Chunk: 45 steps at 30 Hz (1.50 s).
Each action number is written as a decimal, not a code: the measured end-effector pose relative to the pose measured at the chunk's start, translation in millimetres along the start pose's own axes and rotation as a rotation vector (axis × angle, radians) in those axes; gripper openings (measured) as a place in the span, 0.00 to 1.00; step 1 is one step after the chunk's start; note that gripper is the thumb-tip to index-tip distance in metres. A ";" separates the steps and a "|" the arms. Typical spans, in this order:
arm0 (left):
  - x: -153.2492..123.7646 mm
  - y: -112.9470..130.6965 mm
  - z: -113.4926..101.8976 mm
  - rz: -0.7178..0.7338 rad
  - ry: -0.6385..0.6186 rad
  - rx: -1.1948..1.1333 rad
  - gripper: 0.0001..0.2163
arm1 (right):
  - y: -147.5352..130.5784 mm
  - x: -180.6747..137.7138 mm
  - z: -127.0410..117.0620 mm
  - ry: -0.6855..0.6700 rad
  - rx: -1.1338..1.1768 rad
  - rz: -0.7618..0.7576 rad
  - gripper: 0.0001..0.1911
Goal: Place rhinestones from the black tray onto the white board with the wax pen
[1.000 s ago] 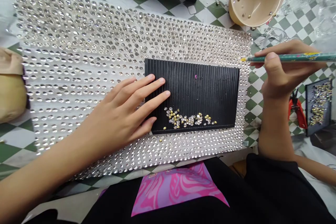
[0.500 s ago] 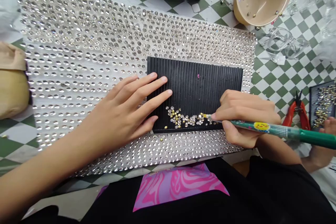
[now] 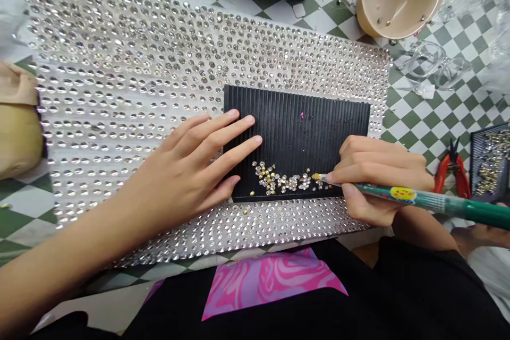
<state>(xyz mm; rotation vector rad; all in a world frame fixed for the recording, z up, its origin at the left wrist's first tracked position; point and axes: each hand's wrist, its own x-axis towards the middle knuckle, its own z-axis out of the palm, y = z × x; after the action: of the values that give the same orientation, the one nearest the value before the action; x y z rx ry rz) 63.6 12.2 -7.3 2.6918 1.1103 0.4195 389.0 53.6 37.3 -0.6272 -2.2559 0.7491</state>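
My right hand [image 3: 378, 178] grips a green pen-like stick [image 3: 442, 203] with a yellow cartoon sticker. Its yellowish tip points left, at the loose rhinestones [image 3: 282, 180], some clear and some gold-backed, along the near edge of a black ridged tray [image 3: 295, 127]. Lying flat with fingers spread, my left hand [image 3: 199, 164] rests its fingertips on the tray's left part. Under the tray is a white sheet [image 3: 119, 111] covered in rows of clear rhinestones. One small gold-backed stone lies on the sheet just below the tray.
A beige cup [image 3: 402, 0] with a few stones inside stands at the back right. Red-handled pliers [image 3: 452, 170] lie at the right, beside another black tray [image 3: 490, 162] of stones. Another person's hand [image 3: 478, 236] is near it. Clear tubing [image 3: 434, 66] lies on the checkered cloth.
My right hand and the stick's tip have shifted slightly right along the stones. My left hand stays in place. The other person's hand has moved down from the right tray.
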 end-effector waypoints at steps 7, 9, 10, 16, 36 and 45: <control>0.8 1.6 2.4 -0.006 0.019 0.004 0.34 | -0.1 0.0 -2.2 0.005 -0.057 -0.004 0.13; 1.1 1.8 2.7 -0.004 0.020 0.006 0.34 | 4.8 -0.4 -3.8 0.095 -0.154 0.003 0.12; 1.2 1.6 2.5 -0.001 0.015 0.008 0.34 | 9.3 -0.6 -5.2 0.161 -0.203 -0.003 0.12; 0.0 -0.4 -0.4 0.014 0.007 0.013 0.33 | 64.0 -4.1 -29.4 0.714 -0.436 0.003 0.08; -3.2 0.9 0.0 -0.025 0.008 -0.021 0.32 | 85.4 -10.0 -49.8 0.511 -0.553 0.102 0.07; -2.4 0.6 0.8 -0.039 0.007 -0.026 0.33 | 83.9 -12.6 -49.7 0.520 -0.538 0.114 0.08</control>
<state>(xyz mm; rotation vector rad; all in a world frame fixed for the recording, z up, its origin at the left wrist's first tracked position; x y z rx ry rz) 62.5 10.0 -8.3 2.6442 1.1486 0.4337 451.7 123.0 6.9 -1.0681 -1.9280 -0.0065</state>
